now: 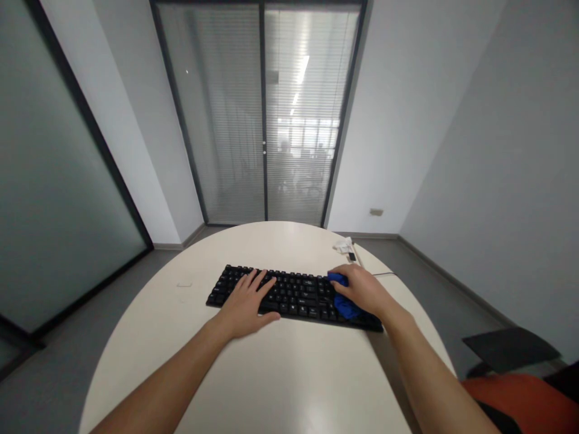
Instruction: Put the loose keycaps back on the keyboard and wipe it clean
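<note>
Black keyboard lay flat across the middle of the round, pale table, its right end a little nearer to me than its left. Left hand: palm down over the left part of the keyboard, fingers spread wide across the keys, thumb pointing right along the near edge. It was open and gripped nothing. Right hand: at the keyboard's right end, fingers and thumb curled in around a bunched blue cloth. The cloth lay over the keys there, part of it spilling out below my hand toward the near edge (how much was tucked under the palm I could not tell).

Beyond my right hand, near the table's far right edge, were a crumpled white item and a small black object, the latter just on the near side of the former; both too small to identify. A thin dark cable ran out to the right from behind my right hand. To the right of the table stood a chair with an orange seat. Past the far edge stood glass panels with blinds, framed in dark metal.
</note>
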`<state>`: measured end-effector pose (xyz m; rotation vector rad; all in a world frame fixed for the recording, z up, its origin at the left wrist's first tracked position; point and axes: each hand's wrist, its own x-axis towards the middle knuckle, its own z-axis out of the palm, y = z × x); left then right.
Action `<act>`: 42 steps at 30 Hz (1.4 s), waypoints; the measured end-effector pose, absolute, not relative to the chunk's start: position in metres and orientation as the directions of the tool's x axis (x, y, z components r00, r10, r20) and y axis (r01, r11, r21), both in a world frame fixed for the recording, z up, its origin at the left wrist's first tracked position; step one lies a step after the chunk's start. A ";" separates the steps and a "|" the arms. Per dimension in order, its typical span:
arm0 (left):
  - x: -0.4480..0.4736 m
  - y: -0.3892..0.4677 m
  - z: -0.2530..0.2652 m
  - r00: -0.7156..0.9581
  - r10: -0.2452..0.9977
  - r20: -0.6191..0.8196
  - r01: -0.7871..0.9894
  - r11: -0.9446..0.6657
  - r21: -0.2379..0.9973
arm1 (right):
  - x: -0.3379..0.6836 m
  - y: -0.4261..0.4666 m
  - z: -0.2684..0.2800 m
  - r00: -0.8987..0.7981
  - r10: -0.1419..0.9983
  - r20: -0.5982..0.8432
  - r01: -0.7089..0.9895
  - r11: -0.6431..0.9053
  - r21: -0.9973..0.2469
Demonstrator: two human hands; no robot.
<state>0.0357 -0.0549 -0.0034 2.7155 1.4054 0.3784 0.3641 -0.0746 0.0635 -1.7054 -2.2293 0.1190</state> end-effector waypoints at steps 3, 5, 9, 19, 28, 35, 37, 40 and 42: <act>0.036 -0.055 -0.003 0.553 0.811 0.192 0.795 -0.583 0.169 | 0.366 -0.070 0.057 -0.220 0.962 0.164 0.930 0.257 -0.264; 0.036 -0.055 -0.003 0.553 0.810 0.194 0.795 -0.583 0.170 | 0.368 -0.071 0.058 -0.211 0.969 0.129 0.937 0.238 -0.257; 0.036 -0.056 -0.003 0.551 0.811 0.196 0.795 -0.582 0.171 | 0.371 -0.078 0.067 -0.234 0.970 0.058 0.928 0.241 -0.283; 0.036 -0.056 -0.003 0.552 0.809 0.200 0.793 -0.584 0.173 | 0.370 -0.089 0.069 -0.384 0.916 -0.118 0.777 0.251 -0.577; 0.036 -0.057 -0.002 0.548 0.813 0.198 0.794 -0.580 0.183 | 0.363 -0.098 0.078 -0.433 0.882 -0.185 0.772 0.258 -0.580; 0.036 -0.057 -0.002 0.549 0.813 0.193 0.796 -0.579 0.176 | 0.359 -0.102 0.081 -0.450 0.867 -0.216 0.775 0.259 -0.577; 0.036 -0.057 -0.001 0.548 0.816 0.186 0.800 -0.576 0.169 | 0.358 -0.104 0.082 -0.458 0.859 -0.231 0.778 0.261 -0.571; 0.035 -0.056 -0.001 0.548 0.817 0.179 0.804 -0.573 0.159 | 0.356 -0.105 0.082 -0.466 0.850 -0.247 0.774 0.257 -0.578; 0.035 -0.056 -0.002 0.549 0.816 0.183 0.802 -0.576 0.159 | 0.355 -0.104 0.081 -0.472 0.854 -0.220 0.761 0.268 -0.591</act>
